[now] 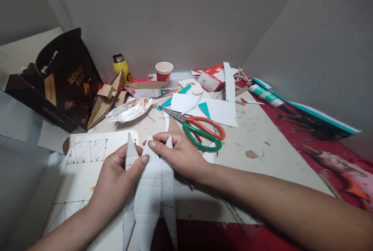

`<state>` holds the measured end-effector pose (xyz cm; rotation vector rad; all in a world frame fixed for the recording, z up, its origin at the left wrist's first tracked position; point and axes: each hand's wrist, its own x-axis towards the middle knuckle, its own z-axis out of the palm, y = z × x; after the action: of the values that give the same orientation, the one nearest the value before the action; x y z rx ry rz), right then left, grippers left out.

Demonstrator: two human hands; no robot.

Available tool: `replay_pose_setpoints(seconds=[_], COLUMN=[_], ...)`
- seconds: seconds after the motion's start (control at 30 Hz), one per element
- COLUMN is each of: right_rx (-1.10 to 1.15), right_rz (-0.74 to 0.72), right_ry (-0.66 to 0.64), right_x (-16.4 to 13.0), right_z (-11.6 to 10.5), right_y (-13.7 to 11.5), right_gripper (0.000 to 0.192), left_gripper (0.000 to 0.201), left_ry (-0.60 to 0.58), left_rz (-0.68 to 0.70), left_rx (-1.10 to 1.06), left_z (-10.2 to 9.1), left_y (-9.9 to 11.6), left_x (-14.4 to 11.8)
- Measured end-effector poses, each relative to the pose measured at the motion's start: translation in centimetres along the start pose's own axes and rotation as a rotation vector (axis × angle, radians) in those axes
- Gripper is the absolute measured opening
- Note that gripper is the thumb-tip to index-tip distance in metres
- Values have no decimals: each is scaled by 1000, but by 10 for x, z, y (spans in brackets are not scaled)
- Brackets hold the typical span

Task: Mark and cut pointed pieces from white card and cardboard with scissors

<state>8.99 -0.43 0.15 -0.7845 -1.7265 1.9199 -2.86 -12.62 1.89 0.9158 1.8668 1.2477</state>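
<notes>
A white cardboard cutout (148, 192) with several long pointed strips spans both my hands, its tips upward and its lower end running out of the picture. My left hand (122, 173) pinches it on the left, thumb on the front near the middle point. On the other side my right hand (177, 152) grips the top, its thumb pressed on the middle tip; the fingers behind are partly hidden. Just beyond my right hand lie scissors (201, 128) with one orange and one green handle. A sheet with drawn triangle patterns (96, 177) lies under my left forearm.
A black box (64, 84) stands at the left beside a brown cardboard boat shape (105, 99). Behind are a yellow bottle (121, 66), a paper cup (164, 73) and a red-white packet (211, 78). White paper scraps (215, 109) lie mid-table; a tube (266, 95) lies right.
</notes>
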Motion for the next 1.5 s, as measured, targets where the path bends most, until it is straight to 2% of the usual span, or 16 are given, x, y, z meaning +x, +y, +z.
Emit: replay_pose_setpoints(seconds=[0.43, 0.5, 0.6, 0.73, 0.9, 1.0, 1.13, 1.23, 1.3, 1.43, 1.5], right_rx=[-103, -90, -60, -127, -164, -228, -282, -330, -367, -436, -466], right_rz=[-85, -48, 9, -23, -3, 7, 10, 4, 1, -11, -18], right_ry=[-26, -7, 7, 56, 117, 126, 132, 121, 118, 114, 100], right_x=[0, 1, 2, 2, 4, 6, 8, 9, 11, 17, 20], right_z=[-3, -3, -3, -3, -5, -5, -5, -5, -6, -8, -10], right_y=[1, 0, -2, -3, -3, -2, 0, 1, 2, 5, 6], right_gripper=[21, 21, 19, 17, 16, 17, 18, 17, 17, 15, 14], left_gripper=[16, 24, 47, 73, 78, 75, 69, 66, 72, 102, 103], left_ry=[4, -36, -116, -172, -155, -144, -129, -103, -90, -80, -92], left_rz=[70, 76, 75, 66, 87, 142, 311, 378, 420, 478, 498], left_rx=[144, 195, 249, 213, 274, 404, 567, 665, 723, 794, 808], left_z=[0, 0, 1, 1, 2, 7, 14, 16, 17, 20, 22], left_y=[-4, -3, -3, -8, -19, -22, -25, -28, -30, -33, -32], left_x=[-1, -2, -2, -4, -9, -10, -10, -10, -11, -15, -16])
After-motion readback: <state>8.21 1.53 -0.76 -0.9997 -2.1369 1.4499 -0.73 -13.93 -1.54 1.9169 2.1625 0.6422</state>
